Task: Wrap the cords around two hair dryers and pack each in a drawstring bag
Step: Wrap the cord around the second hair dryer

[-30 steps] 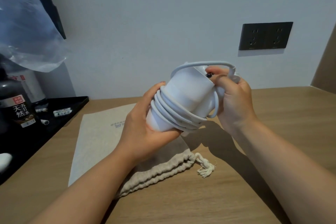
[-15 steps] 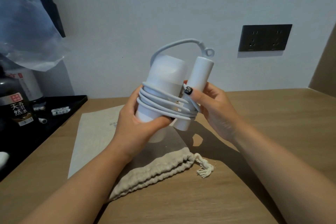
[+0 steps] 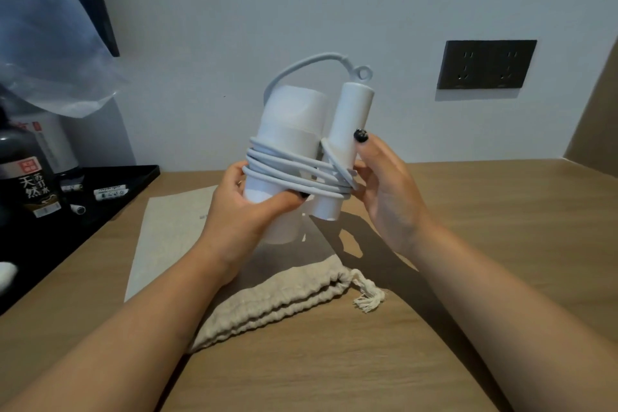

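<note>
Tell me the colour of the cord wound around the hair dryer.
White, like the hair dryer itself; the cord shows clearly in the head view.

One hair dryer (image 3: pixel 291 130), two drawstring bags (image 3: pixel 277 298) (image 3: pixel 174 231) — two hands (image 3: pixel 244 211) (image 3: pixel 384 191).

hands: left (image 3: pixel 244 211), right (image 3: pixel 384 191) grip hair dryer (image 3: pixel 291 130) | cord (image 3: pixel 287 170) wrapped | drawstring bag (image 3: pixel 284 298) beneath

hair dryer (image 3: pixel 291 130): white, upright | cord (image 3: pixel 287 170): wrapped | drawstring bag (image 3: pixel 277 304): beige, flat
</note>
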`<action>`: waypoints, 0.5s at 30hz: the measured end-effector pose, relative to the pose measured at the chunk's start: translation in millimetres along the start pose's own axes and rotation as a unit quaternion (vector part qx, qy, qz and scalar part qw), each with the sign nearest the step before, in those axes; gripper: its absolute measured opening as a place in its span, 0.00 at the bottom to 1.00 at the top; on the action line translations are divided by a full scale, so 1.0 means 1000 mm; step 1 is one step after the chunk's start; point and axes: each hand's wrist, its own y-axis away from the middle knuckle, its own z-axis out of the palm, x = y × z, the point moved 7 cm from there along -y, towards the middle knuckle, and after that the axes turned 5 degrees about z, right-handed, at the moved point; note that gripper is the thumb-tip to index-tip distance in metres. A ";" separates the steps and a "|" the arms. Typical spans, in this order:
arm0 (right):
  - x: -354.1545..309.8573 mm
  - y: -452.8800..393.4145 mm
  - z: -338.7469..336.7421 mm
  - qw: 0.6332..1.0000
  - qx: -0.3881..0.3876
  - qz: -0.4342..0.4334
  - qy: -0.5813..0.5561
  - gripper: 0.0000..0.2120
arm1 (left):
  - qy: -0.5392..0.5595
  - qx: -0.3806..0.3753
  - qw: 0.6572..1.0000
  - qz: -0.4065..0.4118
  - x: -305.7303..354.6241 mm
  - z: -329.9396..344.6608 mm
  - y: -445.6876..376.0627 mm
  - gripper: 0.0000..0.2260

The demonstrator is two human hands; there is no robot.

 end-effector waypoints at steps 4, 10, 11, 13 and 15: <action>0.000 0.003 0.002 0.999 0.029 -0.007 0.036 0.21 | 0.016 0.030 0.999 -0.013 -0.005 -0.003 -0.002 0.38; 0.010 0.026 0.016 0.997 0.054 0.006 0.057 0.24 | -0.032 0.041 0.998 -0.028 0.006 0.002 0.008 0.42; 0.010 0.030 0.016 0.997 0.059 0.008 0.045 0.27 | -0.031 0.026 0.999 -0.031 0.010 0.006 0.012 0.42; 0.010 0.036 0.012 0.997 0.070 0.025 -0.004 0.32 | -0.011 -0.013 0.999 -0.041 0.014 0.014 0.018 0.44; 0.012 0.042 0.004 0.993 0.085 0.050 -0.061 0.33 | -0.011 -0.034 0.999 -0.040 0.022 0.018 0.024 0.42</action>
